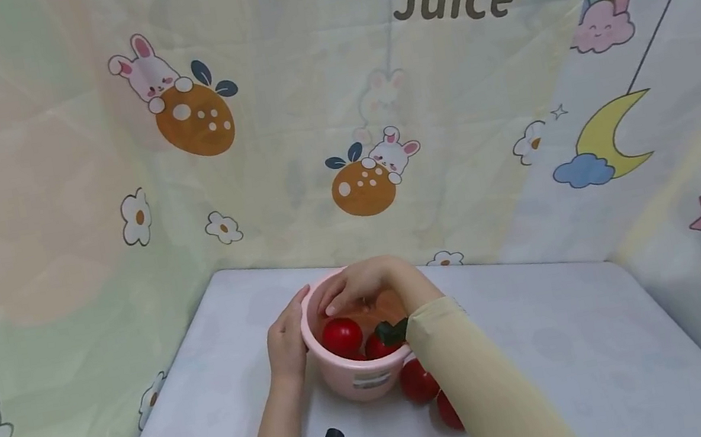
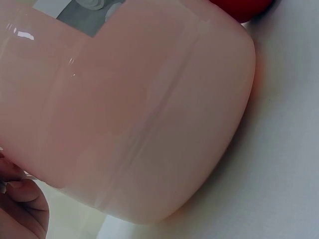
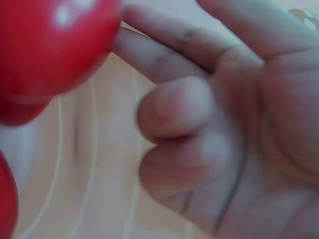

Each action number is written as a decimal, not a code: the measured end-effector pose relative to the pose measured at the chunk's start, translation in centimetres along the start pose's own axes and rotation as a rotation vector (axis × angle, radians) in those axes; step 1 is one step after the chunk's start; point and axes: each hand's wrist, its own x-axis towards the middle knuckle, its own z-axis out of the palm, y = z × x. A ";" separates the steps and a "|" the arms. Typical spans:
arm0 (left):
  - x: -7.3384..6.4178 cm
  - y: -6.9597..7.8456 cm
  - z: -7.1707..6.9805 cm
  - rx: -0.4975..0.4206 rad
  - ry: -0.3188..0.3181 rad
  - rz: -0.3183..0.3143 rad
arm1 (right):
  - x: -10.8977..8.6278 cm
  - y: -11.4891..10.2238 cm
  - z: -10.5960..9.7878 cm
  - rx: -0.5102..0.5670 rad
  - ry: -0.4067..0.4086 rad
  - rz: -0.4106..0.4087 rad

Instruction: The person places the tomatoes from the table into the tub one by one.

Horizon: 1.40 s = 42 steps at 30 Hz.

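Head cam: the left hand (image 1: 286, 341) gripped the pink bucket (image 1: 345, 374) by its side, while the right hand (image 1: 368, 281) was down inside near two red balls (image 1: 342, 336). Two more red balls (image 1: 417, 381) sat on the table (image 1: 589, 356) beside it.

Left wrist: bent fingers (image 2: 30, 199) were up against the bucket.

Right wrist: hand looked kinda relaxed, fingertips at one ball's edge.

Nearest red ball (image 1: 449, 412) partly behind right sleeve (image 1: 493, 388), bucket label (image 1: 371, 380) illegible

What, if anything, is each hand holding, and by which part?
The left hand holds the pink bucket at its left side, near the rim. The right hand is at a red ball; any grip cannot be told.
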 end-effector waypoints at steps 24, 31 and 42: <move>-0.2 0.1 0.4 0.005 0.001 0.000 | -13.9 5.9 -2.7 -0.013 0.347 -0.234; -0.3 0.2 0.3 0.006 0.017 -0.010 | -17.8 10.4 0.2 -0.044 0.348 -0.248; -0.2 -0.1 0.5 0.027 0.016 -0.003 | -19.1 17.3 8.3 0.188 0.237 -0.049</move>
